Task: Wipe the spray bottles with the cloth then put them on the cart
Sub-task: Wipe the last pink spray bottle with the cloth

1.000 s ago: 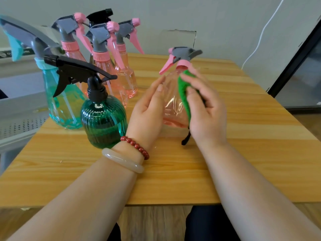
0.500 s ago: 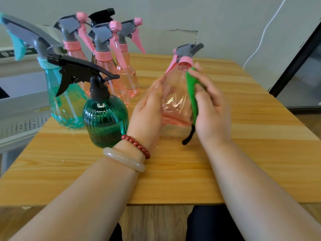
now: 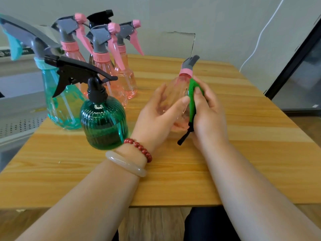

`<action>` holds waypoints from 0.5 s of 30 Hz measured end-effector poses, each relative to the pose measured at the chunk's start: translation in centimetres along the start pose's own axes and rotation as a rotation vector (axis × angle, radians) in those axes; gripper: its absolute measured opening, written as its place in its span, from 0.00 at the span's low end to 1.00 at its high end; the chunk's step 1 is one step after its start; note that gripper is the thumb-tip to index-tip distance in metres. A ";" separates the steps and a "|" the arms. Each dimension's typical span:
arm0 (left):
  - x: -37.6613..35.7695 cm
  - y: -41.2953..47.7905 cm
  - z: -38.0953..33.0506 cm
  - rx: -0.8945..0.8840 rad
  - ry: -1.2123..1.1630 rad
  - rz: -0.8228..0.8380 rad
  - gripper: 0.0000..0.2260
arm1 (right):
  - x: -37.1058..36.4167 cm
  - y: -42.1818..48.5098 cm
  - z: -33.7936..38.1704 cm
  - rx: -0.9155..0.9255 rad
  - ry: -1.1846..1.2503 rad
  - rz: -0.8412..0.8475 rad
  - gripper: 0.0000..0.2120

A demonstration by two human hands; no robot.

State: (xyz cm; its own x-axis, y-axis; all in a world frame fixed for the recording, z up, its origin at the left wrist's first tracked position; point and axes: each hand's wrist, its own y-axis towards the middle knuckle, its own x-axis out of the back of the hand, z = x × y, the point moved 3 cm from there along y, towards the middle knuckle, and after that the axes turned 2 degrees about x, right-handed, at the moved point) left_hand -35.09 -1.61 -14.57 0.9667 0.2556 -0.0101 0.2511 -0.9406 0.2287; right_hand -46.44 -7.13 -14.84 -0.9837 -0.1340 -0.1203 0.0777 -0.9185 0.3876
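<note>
Head view shows you seven spray bottles in all. One clear pink bottle (image 3: 175,94) is in your hands, tilted, with its grey trigger head leaning away from you and to the right. The other six stand upright on the left part of the wooden bench (image 3: 243,136): a ribbed green bottle (image 3: 103,124) with a black trigger nearest you, a teal bottle (image 3: 60,101) with a grey trigger behind it to the left, three pink bottles (image 3: 111,70) with grey and pink triggers further back, and a black-topped bottle (image 3: 99,17) mostly hidden behind those. There is one cloth (image 3: 192,100), green with a black strap hanging below it.

Your left hand (image 3: 156,117) cups the held bottle from the left and underneath, palm turned up, thumb laid across the front of the body; that grip is wrapped around the bottle. Your right hand (image 3: 206,115) presses the cloth against the bottle's right side, fingers curled over it, so that grip is closed on the cloth. Two bracelets sit on your left wrist: one of red beads (image 3: 139,148) and one pale bangle (image 3: 125,163). Both forearms reach in from the near edge of the bench.
</note>
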 end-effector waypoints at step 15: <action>0.3 0.8 0.9 0.118 -0.392 -0.024 0.23 | -0.2 0.3 0.7 0.015 0.169 -0.020 0.14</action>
State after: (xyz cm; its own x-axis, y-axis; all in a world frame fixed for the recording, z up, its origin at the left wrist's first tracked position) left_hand -34.58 -2.49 -15.31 0.9001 0.1949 -0.3895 0.2559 -0.9603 0.1107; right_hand -46.33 -7.15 -14.01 -0.9437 -0.1771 -0.2796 0.0543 -0.9162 0.3971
